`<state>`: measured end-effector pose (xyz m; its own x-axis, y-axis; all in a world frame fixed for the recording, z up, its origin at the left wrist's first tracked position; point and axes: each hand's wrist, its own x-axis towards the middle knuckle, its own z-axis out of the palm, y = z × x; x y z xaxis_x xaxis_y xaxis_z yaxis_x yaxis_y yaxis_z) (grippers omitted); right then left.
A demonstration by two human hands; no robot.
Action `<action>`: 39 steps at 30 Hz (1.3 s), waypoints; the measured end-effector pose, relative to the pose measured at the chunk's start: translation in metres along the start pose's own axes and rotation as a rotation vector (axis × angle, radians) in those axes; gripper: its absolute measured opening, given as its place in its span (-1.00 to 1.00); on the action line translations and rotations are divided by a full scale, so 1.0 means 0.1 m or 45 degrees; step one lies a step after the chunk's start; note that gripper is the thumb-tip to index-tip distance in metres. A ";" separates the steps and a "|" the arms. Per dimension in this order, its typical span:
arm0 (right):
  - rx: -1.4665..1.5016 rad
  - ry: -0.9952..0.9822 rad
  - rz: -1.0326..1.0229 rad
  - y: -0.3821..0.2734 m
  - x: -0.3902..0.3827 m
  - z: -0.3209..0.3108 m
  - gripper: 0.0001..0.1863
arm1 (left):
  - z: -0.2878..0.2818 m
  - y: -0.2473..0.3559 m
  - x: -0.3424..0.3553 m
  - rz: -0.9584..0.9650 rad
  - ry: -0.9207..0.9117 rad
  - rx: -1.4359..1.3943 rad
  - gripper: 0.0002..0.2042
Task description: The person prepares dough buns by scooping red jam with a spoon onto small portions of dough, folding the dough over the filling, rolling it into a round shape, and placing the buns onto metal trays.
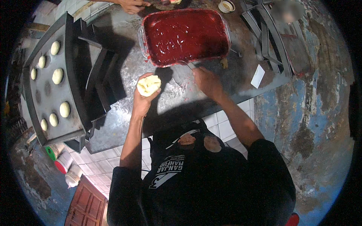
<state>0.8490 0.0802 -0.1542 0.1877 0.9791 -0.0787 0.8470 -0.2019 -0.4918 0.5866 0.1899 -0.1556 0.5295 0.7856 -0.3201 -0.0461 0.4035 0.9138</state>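
Observation:
My left hand [142,101] is closed around a pale piece of dough [149,86], whose top is hollowed and folded in the middle. In my right hand [208,83] is a thin metal utensil [190,65]; its working end meets the near rim of the dish, and its exact shape is hard to make out. Glossy dark red filling [184,35] fills a rectangular glass dish [141,42], with smears along its rim. The dough is held to the near left of this dish, apart from it.
A dark baking tray [45,103] with several dough balls [57,76] rests on stacked trays at left. Another person's hand [132,5] reaches in beyond the dish. A small round cup [226,6], metal trays [264,37] and a white card [257,76] occupy the table's right.

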 end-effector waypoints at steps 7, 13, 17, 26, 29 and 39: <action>-0.403 -0.338 -0.292 0.12 1.15 0.22 -0.79 | -0.21 -0.05 0.38 0.011 0.113 0.208 -0.45; 0.433 -0.899 -0.059 0.17 1.41 -0.17 -0.69 | -0.28 -0.17 0.39 0.134 0.251 0.292 -0.60; 0.642 -0.536 0.088 -0.27 0.85 -0.23 -0.73 | 0.06 -0.17 0.56 0.256 0.356 0.517 -0.50; -0.147 0.091 -0.080 -0.68 -0.67 0.14 -0.65 | 0.56 -0.19 0.34 0.188 0.205 1.176 -0.59; -0.132 0.222 -0.238 -0.24 -0.92 0.30 -0.59 | 0.31 -0.64 0.24 0.417 0.360 0.737 -0.60; 0.288 0.247 -0.233 -0.82 -1.63 -0.21 -0.51 | 1.04 -0.81 -1.18 0.449 -0.186 0.688 -0.32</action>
<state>0.7590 -0.0630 -0.0829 0.1521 0.9711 0.1841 0.7476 0.0088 -0.6641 0.6153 0.0157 -0.1656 0.6714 0.7407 0.0240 0.1734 -0.1885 0.9666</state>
